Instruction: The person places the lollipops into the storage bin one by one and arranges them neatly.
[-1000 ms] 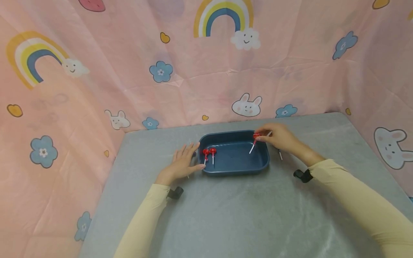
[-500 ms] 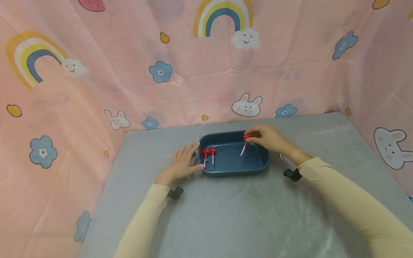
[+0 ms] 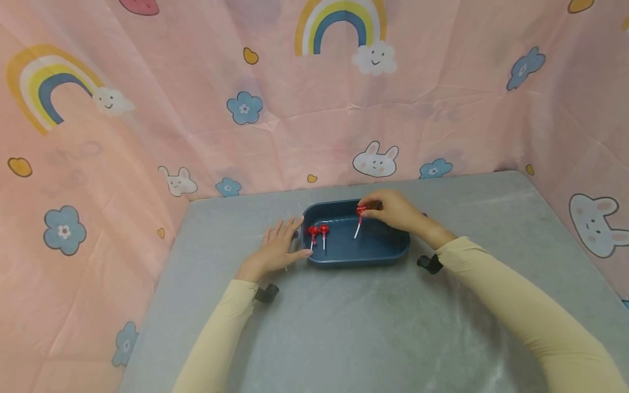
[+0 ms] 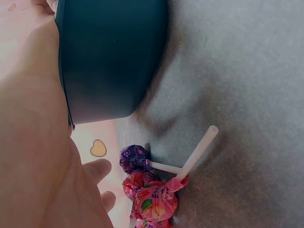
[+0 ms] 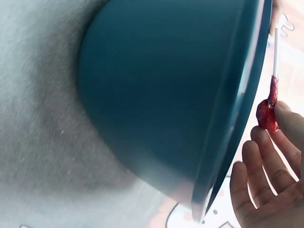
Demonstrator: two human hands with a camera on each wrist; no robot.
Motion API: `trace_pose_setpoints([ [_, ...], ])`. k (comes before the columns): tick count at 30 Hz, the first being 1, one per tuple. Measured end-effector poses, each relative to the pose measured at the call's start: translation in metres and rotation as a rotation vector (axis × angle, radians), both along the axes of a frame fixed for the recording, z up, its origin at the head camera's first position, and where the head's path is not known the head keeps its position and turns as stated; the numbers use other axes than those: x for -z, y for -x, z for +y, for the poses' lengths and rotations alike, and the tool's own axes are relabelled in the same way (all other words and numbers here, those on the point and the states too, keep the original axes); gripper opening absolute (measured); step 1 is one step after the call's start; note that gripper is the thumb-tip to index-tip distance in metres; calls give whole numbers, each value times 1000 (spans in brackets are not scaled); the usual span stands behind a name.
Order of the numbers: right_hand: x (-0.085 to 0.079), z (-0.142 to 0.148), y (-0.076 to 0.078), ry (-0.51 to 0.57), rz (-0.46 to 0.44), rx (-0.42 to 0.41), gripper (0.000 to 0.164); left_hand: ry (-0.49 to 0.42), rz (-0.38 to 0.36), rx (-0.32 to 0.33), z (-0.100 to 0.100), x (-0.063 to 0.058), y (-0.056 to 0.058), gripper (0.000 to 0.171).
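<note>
A dark blue rectangular tray [image 3: 363, 258] stands on the grey table, with two red-wrapped lollipops [image 3: 324, 229] lying side by side at its left end. Over the tray's middle my right hand [image 3: 393, 210] pinches a red lollipop [image 3: 361, 212] by its candy head, the white stick slanting down. That same lollipop [image 5: 269, 113] shows between thumb and fingertips in the right wrist view. My left hand [image 3: 275, 248] lies with spread, straight fingers against the tray's left rim. Below it, in the left wrist view, are several lollipops, a purple one [image 4: 134, 159] and pinkish-red ones [image 4: 154, 202].
A small dark purple thing [image 3: 425, 214] peeks out behind my right wrist. A pink patterned cloth [image 3: 275, 147] hangs behind and beside the grey table [image 3: 324, 327]. Each wrist wears a black camera mount, such as the right one [image 3: 429, 265].
My right hand has moved left from the tray's right end to over its middle, carrying the pinched lollipop. My left hand and the tray stay in place.
</note>
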State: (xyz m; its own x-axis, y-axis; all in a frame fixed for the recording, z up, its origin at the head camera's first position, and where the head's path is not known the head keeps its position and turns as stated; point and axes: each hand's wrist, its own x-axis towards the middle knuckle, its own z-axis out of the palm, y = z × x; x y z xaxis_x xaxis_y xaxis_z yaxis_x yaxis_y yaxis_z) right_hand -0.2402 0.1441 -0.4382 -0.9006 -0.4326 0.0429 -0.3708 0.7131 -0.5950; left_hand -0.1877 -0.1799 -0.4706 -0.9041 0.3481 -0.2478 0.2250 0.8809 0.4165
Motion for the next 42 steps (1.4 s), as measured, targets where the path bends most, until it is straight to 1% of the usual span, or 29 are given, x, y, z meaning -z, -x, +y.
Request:
trace_pose_setpoints([
  [5, 2, -8, 2, 4, 15, -19, 30, -2, 3, -2, 0, 0, 0, 94],
  [19, 7, -27, 2, 43, -23, -70, 29, -10, 15, -7, 0, 2, 1, 94],
  [24, 11, -33, 1, 35, -32, -68, 27, 3, 8, -10, 0, 1, 1, 94],
  [30, 18, -39, -1, 15, -39, -48, 27, -6, 2, -10, 0, 2, 1, 94],
  [36, 24, -44, -2, 28, -22, -42, 27, -9, -2, -9, 0, 6, 3, 93],
  [42, 32, -48, -2, 18, -5, -49, 27, -8, -9, -16, 0, 6, 4, 94],
])
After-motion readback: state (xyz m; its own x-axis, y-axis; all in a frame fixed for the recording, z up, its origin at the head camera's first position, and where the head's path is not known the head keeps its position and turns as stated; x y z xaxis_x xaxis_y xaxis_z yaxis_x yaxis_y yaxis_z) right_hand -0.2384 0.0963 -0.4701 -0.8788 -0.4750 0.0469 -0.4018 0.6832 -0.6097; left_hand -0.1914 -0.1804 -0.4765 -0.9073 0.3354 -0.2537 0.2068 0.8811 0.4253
